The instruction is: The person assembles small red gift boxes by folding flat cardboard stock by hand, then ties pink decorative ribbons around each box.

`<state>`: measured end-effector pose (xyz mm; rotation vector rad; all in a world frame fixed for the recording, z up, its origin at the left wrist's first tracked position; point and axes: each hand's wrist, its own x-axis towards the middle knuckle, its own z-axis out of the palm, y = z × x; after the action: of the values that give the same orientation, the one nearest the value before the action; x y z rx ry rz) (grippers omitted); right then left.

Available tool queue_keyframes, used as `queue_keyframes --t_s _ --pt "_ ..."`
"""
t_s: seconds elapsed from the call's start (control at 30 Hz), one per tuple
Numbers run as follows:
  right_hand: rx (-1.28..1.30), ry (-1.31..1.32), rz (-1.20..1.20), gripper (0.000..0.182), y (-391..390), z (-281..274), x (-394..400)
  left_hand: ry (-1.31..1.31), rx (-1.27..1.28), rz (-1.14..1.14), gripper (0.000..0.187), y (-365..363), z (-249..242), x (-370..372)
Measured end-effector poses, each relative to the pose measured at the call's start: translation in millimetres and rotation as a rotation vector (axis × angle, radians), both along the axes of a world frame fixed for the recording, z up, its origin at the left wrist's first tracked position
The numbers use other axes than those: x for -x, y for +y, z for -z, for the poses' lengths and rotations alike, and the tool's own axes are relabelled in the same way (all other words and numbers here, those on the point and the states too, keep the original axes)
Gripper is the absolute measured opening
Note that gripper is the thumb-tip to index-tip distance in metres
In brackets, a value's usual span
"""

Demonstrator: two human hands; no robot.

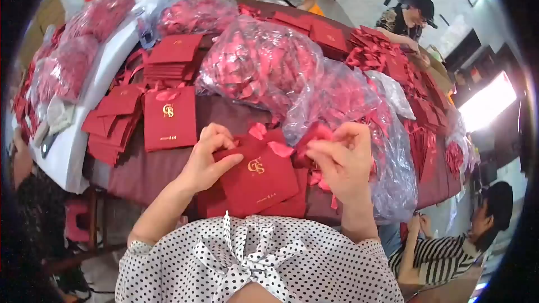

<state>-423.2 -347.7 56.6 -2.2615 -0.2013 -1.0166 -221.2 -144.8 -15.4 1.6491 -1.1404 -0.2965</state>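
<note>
A bare strip of table (140,177) lies open just left of the left hand (205,160), while clear plastic bags of red pieces (264,67) crowd in just beyond and right of the right hand (342,160), and stacked red envelopes (168,118) block the far left.

Left hand (205,160) pinches top-left corner of red pouch (259,178), gold logo up. Right hand (343,160) just right of pouch, fingers on red ribbon piece (310,141). Clear bag of ribbons (359,129) right behind pouch. Finished pouch stack (169,118) left of it.
</note>
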Motion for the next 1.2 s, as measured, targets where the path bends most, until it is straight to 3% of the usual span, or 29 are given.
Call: queue_keyframes --t_s 0.07,0.1,0.17,0.27,0.3,0.37,0.43,0.5,0.63,0.73,0.83,0.93,1.07,1.17,1.2 --pt "0.133 0.031 0.363 0.023 13 5 -10 0.040 0.031 0.028 0.024 -5 2 1" --pt "0.226 0.026 0.383 0.019 18 0 -14 -0.037 0.038 0.000 0.024 -7 5 -1" --pt "0.117 0.044 0.167 0.018 29 5 -27 -0.106 0.098 -0.002 0.024 -12 10 -3" --pt "0.093 0.293 -0.062 0.010 34 17 -57 -0.058 0.076 0.032 0.026 -18 13 -3" --pt "-0.026 0.375 -0.075 0.009 35 24 -64 -0.017 0.065 0.057 0.026 -18 13 -2" --pt "-0.281 0.536 -0.087 0.009 38 36 -74 0.353 0.059 0.052 0.025 -17 13 1" --pt "-0.271 0.490 -0.114 0.011 37 45 -77 0.378 0.073 0.077 0.024 -15 20 -3" --pt "-0.260 0.493 -0.090 0.011 37 52 -78 0.804 0.058 0.149 0.024 -14 20 -1" --pt "-0.437 0.548 -0.129 0.010 36 55 -78 0.914 -0.033 0.219 0.027 -13 19 -6" --pt "-0.357 0.422 -0.081 0.009 40 53 -78 0.976 -0.051 0.204 0.029 -13 14 -5" --pt "-0.185 0.351 -0.038 0.007 42 48 -78 0.804 -0.015 0.229 0.029 -12 21 -6" --pt "-0.287 0.526 -0.024 0.008 47 46 -75 0.864 -0.017 0.163 0.027 -12 17 -1" --pt "-0.270 0.520 -0.045 0.008 46 47 -76 0.845 -0.053 0.151 0.026 -12 15 1" --pt "-0.192 0.497 -0.044 0.008 46 45 -78 0.747 -0.036 0.119 0.028 -12 17 2" --pt "-0.222 0.526 -0.047 0.008 46 45 -78 0.604 -0.045 0.147 0.028 -12 19 -2"
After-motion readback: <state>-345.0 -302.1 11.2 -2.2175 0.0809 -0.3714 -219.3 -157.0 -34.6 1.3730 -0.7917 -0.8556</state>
